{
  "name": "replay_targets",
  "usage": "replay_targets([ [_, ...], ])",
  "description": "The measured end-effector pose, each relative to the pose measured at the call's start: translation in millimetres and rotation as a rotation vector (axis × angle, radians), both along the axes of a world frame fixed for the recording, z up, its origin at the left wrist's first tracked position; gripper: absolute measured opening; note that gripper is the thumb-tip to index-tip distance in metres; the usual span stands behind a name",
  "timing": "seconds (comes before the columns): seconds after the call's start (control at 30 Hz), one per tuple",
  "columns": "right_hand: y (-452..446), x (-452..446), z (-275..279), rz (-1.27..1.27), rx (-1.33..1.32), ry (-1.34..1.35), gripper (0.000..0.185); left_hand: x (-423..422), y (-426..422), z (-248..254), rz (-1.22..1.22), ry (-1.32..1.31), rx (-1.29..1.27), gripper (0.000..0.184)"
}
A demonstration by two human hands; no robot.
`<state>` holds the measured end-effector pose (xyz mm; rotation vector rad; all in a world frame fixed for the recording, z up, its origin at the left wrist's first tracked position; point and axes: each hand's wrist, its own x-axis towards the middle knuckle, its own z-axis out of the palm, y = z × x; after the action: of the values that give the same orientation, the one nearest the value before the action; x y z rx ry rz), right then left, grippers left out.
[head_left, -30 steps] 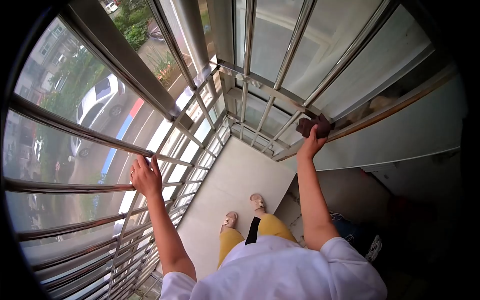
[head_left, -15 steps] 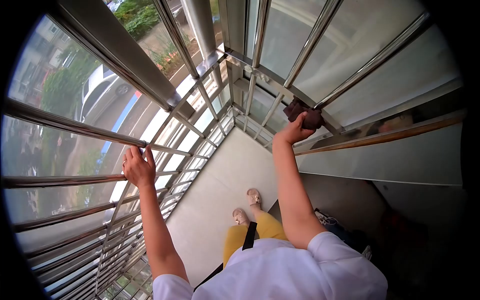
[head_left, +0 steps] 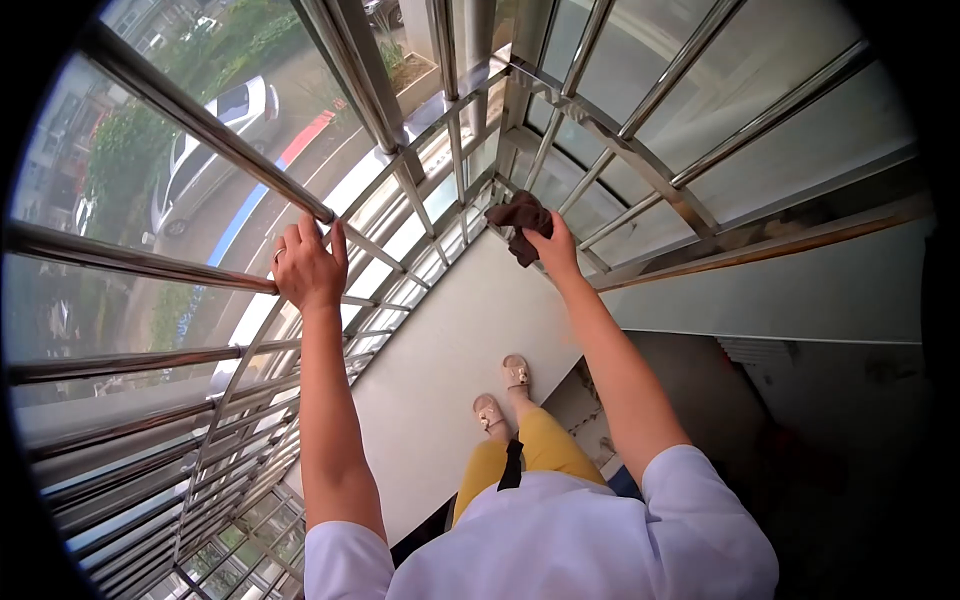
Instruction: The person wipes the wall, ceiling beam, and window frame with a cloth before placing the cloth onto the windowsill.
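My right hand point(head_left: 556, 246) grips a crumpled dark brown cloth point(head_left: 520, 222), which hangs in the air near the corner of a metal window cage. Part of the cloth hides the lower bars behind it. On the left, my left hand point(head_left: 310, 266) is closed over the metal crossbar point(head_left: 428, 132) of the cage, its fingers on the outer side between two round bars. A shiny round bar point(head_left: 215, 130) meets the crossbar just above those fingers.
I stand on a pale ledge point(head_left: 440, 330) in light shoes point(head_left: 487, 412). Glass panes point(head_left: 780, 120) and a wood-toned edge point(head_left: 760, 245) run along the right. Outside the bars are a parked car point(head_left: 215, 150) and greenery. Below right is a dark space.
My right hand has lifted the cloth off the right-hand rail and carried it left toward the corner. My left hand stays on the crossbar, while the view has shifted.
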<state>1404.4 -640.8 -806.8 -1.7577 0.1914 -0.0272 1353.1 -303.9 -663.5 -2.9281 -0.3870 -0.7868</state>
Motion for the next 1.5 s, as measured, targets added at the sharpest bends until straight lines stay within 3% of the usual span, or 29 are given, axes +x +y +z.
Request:
replay_targets([
  [0.1, -21.4, -66.7, -42.1, 0.065, -0.218, 0.153, 0.039, 1.3, 1.1, -4.0, 0.020, -0.025, -0.021, 0.037],
  [0.17, -31.5, -103.8, -67.3, 0.077, -0.129, 0.234, 0.037, -3.1, 8.5, -8.7, -0.001, -0.060, -0.020, 0.038],
  [0.27, -44.2, -138.6, -80.7, 0.064, -0.235, 0.291, 0.042, 1.2, 5.6, -9.8, -0.002, -0.068, -0.015, 0.036],
  [0.33, -52.3, -146.6, -79.6, -0.048, -0.299, 0.258, 0.056, 0.5, 3.9, -5.8, -0.004, -0.057, -0.005, 0.033],
  [0.4, -60.4, -140.3, -62.0, -0.200, -0.190, 0.143, 0.059, -0.4, 5.9, -6.7, -0.020, -0.053, 0.003, 0.031],
  [0.47, -69.4, -124.9, -35.6, -0.343, 0.101, 0.053, 0.068, 0.1, 5.7, -8.5, -0.023, -0.096, 0.017, 0.032],
  [0.53, -81.3, -105.2, -7.4, -0.497, 0.146, -0.080, 0.065, 0.8, 5.9, -8.7, -0.023, -0.119, 0.022, 0.033],
  [0.6, -74.3, -89.9, 51.9, -0.575, 0.312, -0.165, 0.064, 1.5, 4.8, -8.5, -0.025, -0.122, 0.023, 0.032],
  [0.73, -78.3, -46.4, 97.3, -0.588, 0.410, -0.273, 0.054, 3.0, 3.1, -10.1, -0.005, -0.141, 0.038, 0.031],
  [0.9, -46.2, 41.0, 96.3, -0.346, 0.642, -0.075, 0.041, 3.6, 1.5, -9.7, 0.021, -0.112, 0.037, 0.030],
  [1.07, -21.1, 101.7, 89.3, -0.520, 0.908, -0.024, 0.039, 3.5, 1.5, -9.8, 0.000, -0.119, 0.070, 0.031],
  [1.27, -66.3, 59.9, 108.5, -0.601, 1.046, -0.149, 0.033, 2.5, 0.8, -5.1, -0.010, -0.095, 0.070, 0.028],
  [1.5, -141.9, -30.6, 95.4, -0.861, 0.956, -0.280, 0.038, 0.0, -1.2, -0.7, -0.007, -0.066, 0.056, 0.027],
])
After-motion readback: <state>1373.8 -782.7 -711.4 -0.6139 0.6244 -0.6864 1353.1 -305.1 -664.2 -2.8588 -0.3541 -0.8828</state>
